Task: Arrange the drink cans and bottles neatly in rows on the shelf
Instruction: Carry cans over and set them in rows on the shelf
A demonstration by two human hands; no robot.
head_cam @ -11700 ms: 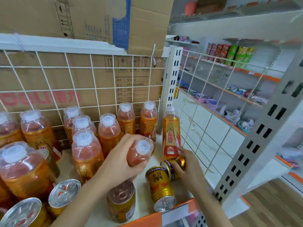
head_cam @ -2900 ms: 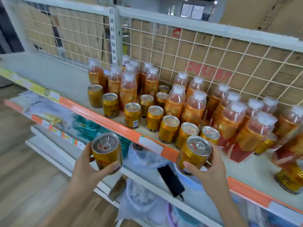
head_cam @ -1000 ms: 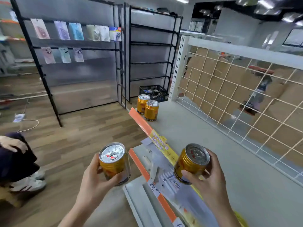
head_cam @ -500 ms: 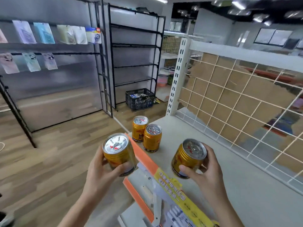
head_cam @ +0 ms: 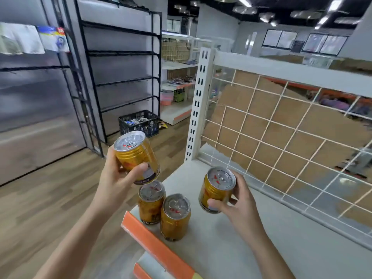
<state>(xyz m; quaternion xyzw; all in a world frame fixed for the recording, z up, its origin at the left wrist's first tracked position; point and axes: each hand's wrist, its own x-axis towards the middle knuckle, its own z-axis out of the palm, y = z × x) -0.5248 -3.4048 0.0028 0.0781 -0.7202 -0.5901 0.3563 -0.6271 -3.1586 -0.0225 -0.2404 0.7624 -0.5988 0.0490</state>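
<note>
Head view: a tilted can (head_cam: 136, 156) is gripped by the left hand (head_cam: 114, 178), fingers and thumb curled round its side, and is held in the air. Just below that hand two cans (head_cam: 175, 216) stand upright, touching, at the front edge of the shelf (head_cam: 241, 248). A second can (head_cam: 217, 190) is gripped by the right hand (head_cam: 239, 206), low over the shelf — whether it touches down cannot be told. The row is judged barely begun — two cans set, two in hand.
</note>
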